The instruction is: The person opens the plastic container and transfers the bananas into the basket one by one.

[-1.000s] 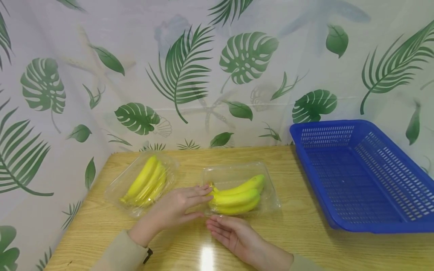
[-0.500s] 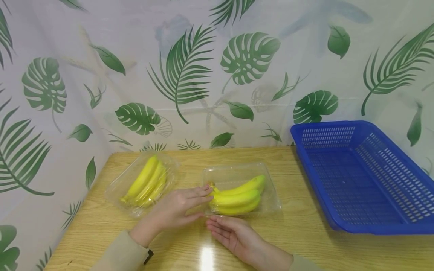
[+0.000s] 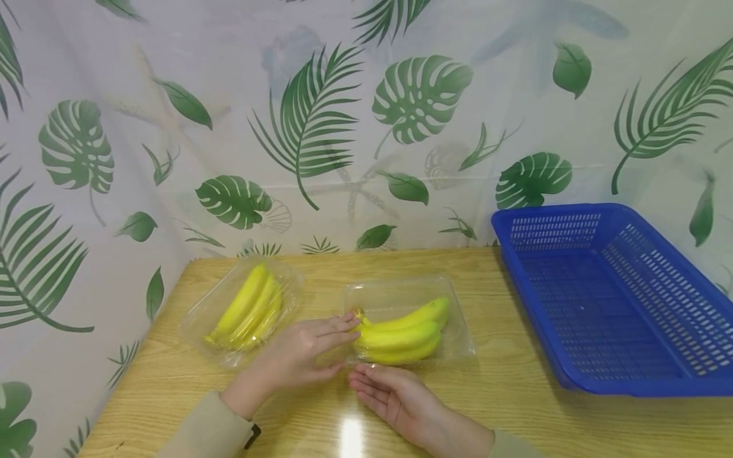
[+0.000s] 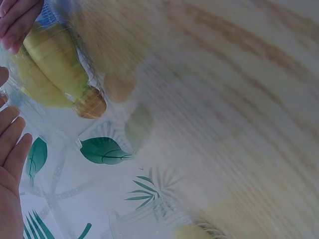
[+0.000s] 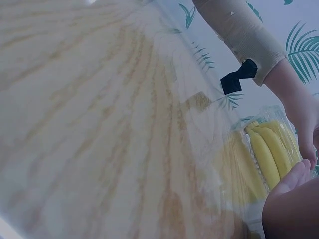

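Observation:
A bunch of yellow bananas (image 3: 401,343) lies in a clear plastic tray (image 3: 460,334) in the middle of the table, also in the left wrist view, where the bananas (image 4: 55,59) show their brown stem end. My left hand (image 3: 303,350) reaches in from the left, its fairly straight fingers resting on the tray's left end by the stem. Palm facing left, my right hand (image 3: 401,401) lies at the tray's front edge with fingers loosely bent; its fingertips seem to touch the edge. Neither hand grips anything visible. The right wrist view shows both hands close together.
To the left, a second clear tray (image 3: 200,312) holds more bananas (image 3: 246,305), apparently under film. A blue perforated plastic basket (image 3: 544,356) stands at the right. Leaf-patterned cloth (image 3: 343,242) hangs behind the wooden table (image 3: 504,407) and along its left side.

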The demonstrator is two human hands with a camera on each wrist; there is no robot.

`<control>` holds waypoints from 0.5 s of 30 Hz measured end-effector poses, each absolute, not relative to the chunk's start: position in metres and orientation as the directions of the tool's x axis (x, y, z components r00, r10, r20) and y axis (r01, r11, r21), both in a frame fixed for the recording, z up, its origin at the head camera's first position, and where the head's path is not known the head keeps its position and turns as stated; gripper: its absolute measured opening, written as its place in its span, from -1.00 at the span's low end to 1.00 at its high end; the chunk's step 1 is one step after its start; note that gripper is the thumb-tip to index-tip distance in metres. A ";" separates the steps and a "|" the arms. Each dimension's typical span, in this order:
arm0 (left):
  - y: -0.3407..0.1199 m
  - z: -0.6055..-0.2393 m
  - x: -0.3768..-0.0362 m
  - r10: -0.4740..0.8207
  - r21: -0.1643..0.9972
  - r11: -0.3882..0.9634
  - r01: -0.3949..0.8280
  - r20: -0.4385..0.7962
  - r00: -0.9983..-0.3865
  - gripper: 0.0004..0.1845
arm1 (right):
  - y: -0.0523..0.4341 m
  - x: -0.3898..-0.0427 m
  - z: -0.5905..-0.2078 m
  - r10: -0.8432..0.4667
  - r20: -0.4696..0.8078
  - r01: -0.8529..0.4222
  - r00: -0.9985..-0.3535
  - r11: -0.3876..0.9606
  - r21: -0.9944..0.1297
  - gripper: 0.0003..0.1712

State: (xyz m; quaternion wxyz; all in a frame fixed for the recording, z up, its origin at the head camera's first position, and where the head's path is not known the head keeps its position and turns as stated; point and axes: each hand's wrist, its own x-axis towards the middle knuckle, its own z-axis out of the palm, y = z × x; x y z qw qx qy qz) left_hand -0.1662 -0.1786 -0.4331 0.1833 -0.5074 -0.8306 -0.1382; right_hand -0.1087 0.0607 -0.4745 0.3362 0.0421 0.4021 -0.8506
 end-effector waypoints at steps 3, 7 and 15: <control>-0.179 -0.433 -0.167 0.795 0.036 0.443 0.896 0.446 -0.411 -0.40 | 0.060 -0.109 -0.475 -0.536 -0.340 0.603 -0.773 -0.453 -0.656 -0.73; -0.178 -0.433 -0.169 0.796 0.037 0.435 0.900 0.450 -0.404 -0.42 | 0.059 -0.109 -0.475 -0.526 -0.347 0.601 -0.777 -0.452 -0.659 -0.75; -0.176 -0.434 -0.171 0.798 0.010 0.420 0.908 0.473 -0.374 -0.47 | 0.057 -0.109 -0.477 -0.514 -0.356 0.598 -0.780 -0.446 -0.666 -0.77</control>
